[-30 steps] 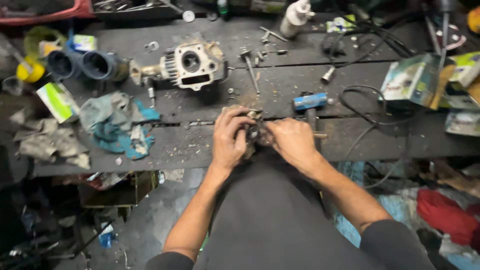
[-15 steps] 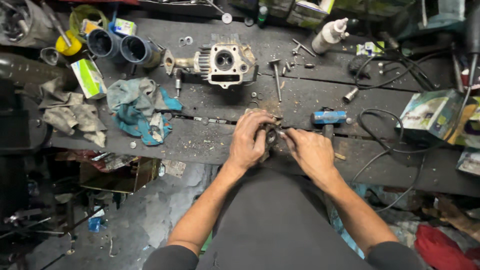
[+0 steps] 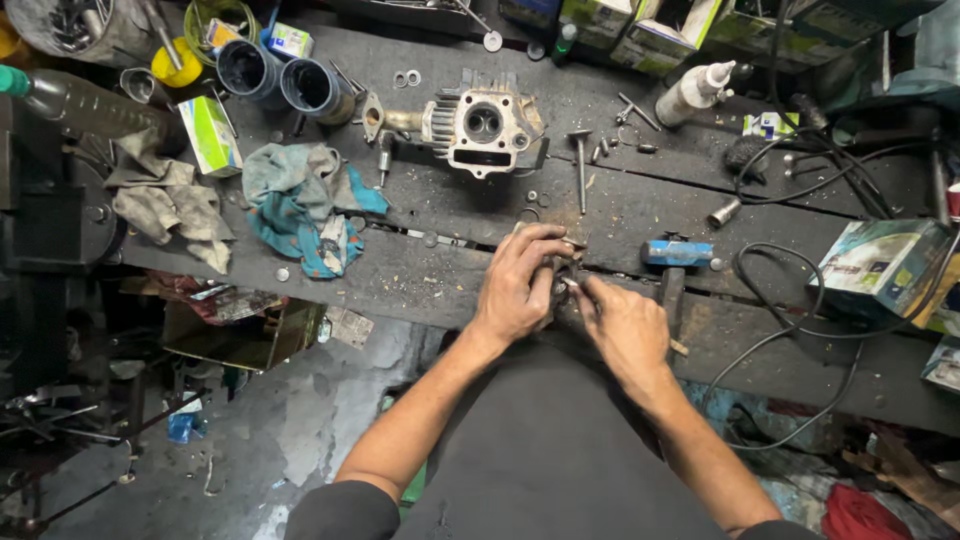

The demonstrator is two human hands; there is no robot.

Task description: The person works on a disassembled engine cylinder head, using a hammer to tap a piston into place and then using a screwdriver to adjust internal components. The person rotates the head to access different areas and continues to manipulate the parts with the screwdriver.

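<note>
Beyond both hands (image 3: 570,300), cylinder head (image 3: 484,128), valve (image 3: 581,168).

Bare forearms, short dark grey sleeves, dark grey garment covering the lap.

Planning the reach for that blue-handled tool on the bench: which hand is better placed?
Probably the right hand: the blue-handled tool lies just beyond it on the same side, while the left hand wraps the small dark part.

Dark, grimy wooden plank workbench (image 3: 420,270). On it: silver finned metal engine cylinder head (image 3: 482,128), crumpled teal cloth rag (image 3: 300,205), loose long-stemmed steel valve (image 3: 581,168), white plastic squeeze bottle (image 3: 692,92), coiled black cable (image 3: 800,300).
</note>
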